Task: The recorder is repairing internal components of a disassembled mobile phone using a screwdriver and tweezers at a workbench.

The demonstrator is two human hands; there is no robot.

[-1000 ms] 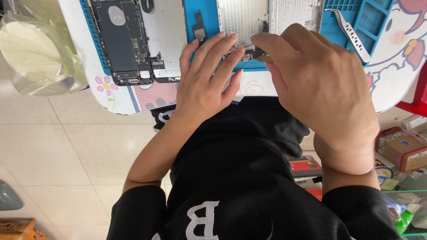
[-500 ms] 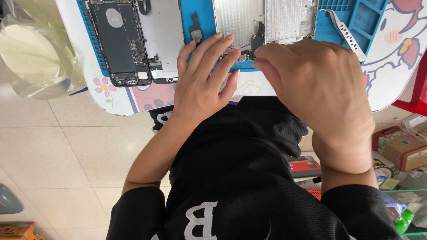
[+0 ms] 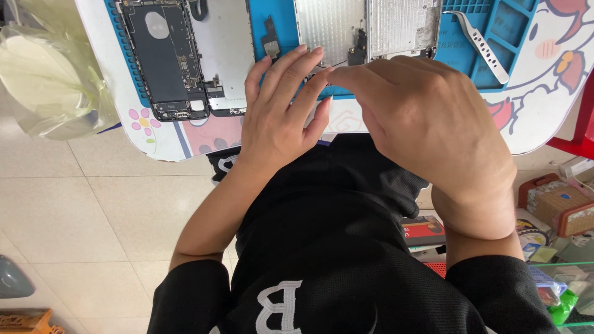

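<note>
Head view: a work table with a cartoon-printed top is seen from above, a blue repair mat [image 3: 278,18] laid across it so that small parts are kept on one surface.
Left hand [image 3: 281,117]: laid flat at the mat's near edge, fingers spread and almost straight, nothing gripped; the fingertips appear to be pressed down beside the silver screen panel [image 3: 365,28], probably to keep it from sliding.
Right hand [image 3: 427,124]: curled with the fingers drawn together at 10 o'clock of the palm, meeting the left fingertips; whether a small part or cable is pinched there cannot be told, since the tips are hidden.
Screen panel: set face down at 12 o'clock of the hands, its metal back exposed for access.
Opened phone body [image 3: 164,59]: parked at 10 o'clock, well apart, internals upward.
Tweezers [image 3: 479,43]: rested at 1 o'clock on the mat's tray section, within reach of the right hand.
Plastic bag [image 3: 49,74]: left at 9 o'clock, off the working area.
</note>
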